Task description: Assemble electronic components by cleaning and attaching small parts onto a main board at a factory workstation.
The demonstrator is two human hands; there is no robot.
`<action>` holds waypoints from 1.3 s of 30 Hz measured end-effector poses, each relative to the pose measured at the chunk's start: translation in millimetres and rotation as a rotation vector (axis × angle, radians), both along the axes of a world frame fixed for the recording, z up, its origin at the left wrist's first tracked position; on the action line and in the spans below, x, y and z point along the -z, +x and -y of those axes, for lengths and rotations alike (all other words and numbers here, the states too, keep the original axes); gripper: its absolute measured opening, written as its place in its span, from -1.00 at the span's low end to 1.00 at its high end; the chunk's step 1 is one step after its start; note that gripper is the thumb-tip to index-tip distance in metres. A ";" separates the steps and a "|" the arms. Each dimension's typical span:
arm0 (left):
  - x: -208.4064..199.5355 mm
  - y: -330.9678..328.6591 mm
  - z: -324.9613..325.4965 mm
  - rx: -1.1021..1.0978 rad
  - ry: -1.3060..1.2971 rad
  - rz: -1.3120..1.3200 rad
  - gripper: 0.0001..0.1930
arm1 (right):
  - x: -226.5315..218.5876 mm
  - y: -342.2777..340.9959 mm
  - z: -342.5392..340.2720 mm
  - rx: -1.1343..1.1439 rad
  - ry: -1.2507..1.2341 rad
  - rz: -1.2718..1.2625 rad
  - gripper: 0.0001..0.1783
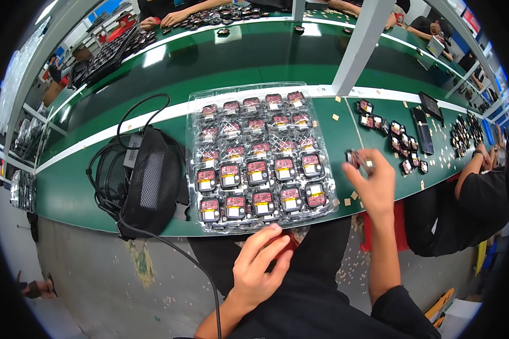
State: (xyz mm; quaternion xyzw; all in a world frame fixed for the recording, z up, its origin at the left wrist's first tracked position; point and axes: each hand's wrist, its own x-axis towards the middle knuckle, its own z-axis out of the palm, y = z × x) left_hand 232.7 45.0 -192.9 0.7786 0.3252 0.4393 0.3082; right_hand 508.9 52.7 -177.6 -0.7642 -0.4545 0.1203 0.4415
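Observation:
My right hand (374, 183) is above the green table, right of the clear tray. Its thumb and fingers are closed on a small black electronic module (353, 158), partly hidden and blurred. In front of the tray's near edge, my left hand (257, 271) has its fingers curled around a dark red object (287, 245). The fingers cover much of that object, so its kind cannot be made out. The clear plastic tray (329, 198) holds rows of small black square modules (262, 202) with red circuit boards and white and yellow patches.
A black mesh bag (152, 181) with a cable stands left of the tray. Loose modules (401, 138) and a black case (422, 130) lie at the right. A grey post (361, 51) rises behind. Beyond is a green conveyor (254, 56); a co-worker (464, 203) sits at the right.

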 end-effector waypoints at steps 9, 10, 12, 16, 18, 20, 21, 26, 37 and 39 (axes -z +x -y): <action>-9.4 5.8 7.2 0.104 -0.238 0.202 -0.36 | -33.7 -89.1 65.5 -0.584 -0.049 -0.683 -0.60; -8.0 5.2 7.0 0.101 -0.226 0.184 -0.36 | -24.5 -92.1 64.4 -0.602 -0.001 -0.602 -0.58; -3.5 5.2 8.3 0.084 -0.229 0.210 -0.37 | -16.6 -97.5 63.8 -0.623 0.046 -0.525 -0.55; -1.0 4.4 15.2 0.092 -0.405 0.346 -0.39 | -20.9 -109.8 62.9 -0.525 0.074 -0.747 -0.61; -2.0 4.0 15.6 0.150 -0.663 0.576 -0.39 | -22.8 -111.5 61.6 -0.479 0.109 -0.902 -0.66; 1.4 1.6 12.9 0.183 -0.711 0.646 -0.38 | -25.2 -105.8 59.8 -0.500 0.105 -0.307 -0.68; 4.1 -0.3 12.4 0.211 -0.753 0.713 -0.37 | -18.7 -103.7 60.6 -0.505 0.105 -0.309 -0.68; 5.2 -4.2 13.5 0.211 -0.826 0.742 -0.38 | 6.7 -101.2 57.2 -0.488 0.294 0.317 -0.66; 7.0 -6.1 13.4 0.243 -0.877 0.739 -0.37 | 7.1 -102.9 56.6 -0.454 0.367 0.468 -0.67; 7.3 -6.0 13.3 0.242 -0.881 0.741 -0.37 | 6.0 -102.5 57.0 -0.442 0.372 0.467 -0.68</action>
